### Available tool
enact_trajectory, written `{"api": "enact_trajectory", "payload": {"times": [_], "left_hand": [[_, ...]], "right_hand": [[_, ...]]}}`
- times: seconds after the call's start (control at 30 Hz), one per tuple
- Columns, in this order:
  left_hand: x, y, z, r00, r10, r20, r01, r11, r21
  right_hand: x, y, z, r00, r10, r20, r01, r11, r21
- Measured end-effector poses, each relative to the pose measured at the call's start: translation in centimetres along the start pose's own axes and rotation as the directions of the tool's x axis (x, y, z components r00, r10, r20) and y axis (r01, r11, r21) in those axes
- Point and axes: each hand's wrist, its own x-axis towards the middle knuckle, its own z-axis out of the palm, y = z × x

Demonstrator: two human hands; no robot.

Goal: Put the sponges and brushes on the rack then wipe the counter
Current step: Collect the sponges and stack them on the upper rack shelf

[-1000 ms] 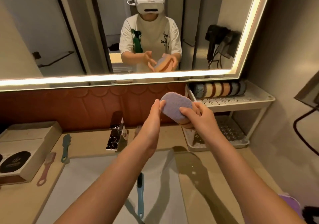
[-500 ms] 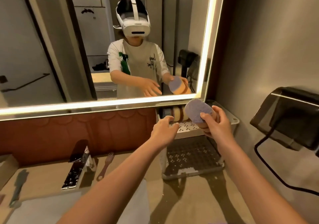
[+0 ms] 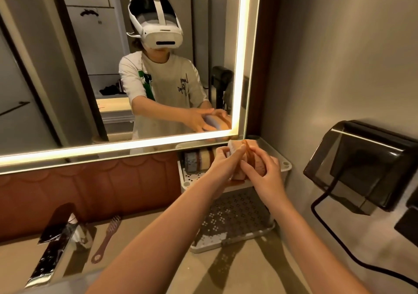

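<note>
While the right hand (image 3: 265,177) grips the sponges (image 3: 257,166) and the left hand (image 3: 226,166) presses them flat-fingered, premature release risks them toppling off the rack (image 3: 286,165) beneath both hands.

left hand (image 3: 222,166): fingers straight, pressing | right hand (image 3: 263,175): fingers curled, gripping
</note>
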Motion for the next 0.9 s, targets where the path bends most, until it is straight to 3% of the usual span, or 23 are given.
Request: {"api": "enact_trajectory", "payload": {"times": [0.13, 0.2, 0.37, 0.57, 0.9], "left_hand": [[0.4, -0.4, -1.4, 0.997, 0.078, -0.024, -0.076, 0.992, 0.097], [0.2, -0.3, -2.7, 0.991, 0.131, -0.034, -0.125, 0.982, 0.143], [-0.1, -1.9, -4.7, 0.963, 0.265, -0.039, -0.241, 0.919, 0.312], [0.1, -3.4, -4.5, 0.939, 0.319, -0.132, -0.252, 0.895, 0.368], [0.2, -3.4, -4.8, 0.943, 0.309, -0.124, -0.238, 0.886, 0.398]], "right_hand": [[0.7, 0.6, -0.7, 0.998, -0.057, -0.023, 0.058, 0.998, 0.036], [1.3, 0.9, -1.1, 0.994, -0.047, -0.101, 0.053, 0.997, 0.06], [3.3, 1.4, -1.9, 0.966, -0.02, -0.257, 0.019, 1.0, -0.003], [5.7, 1.5, -1.9, 0.917, 0.002, -0.399, -0.057, 0.99, -0.126], [8.7, 2.5, -1.2, 0.925, -0.044, -0.377, -0.101, 0.929, -0.356]]}}
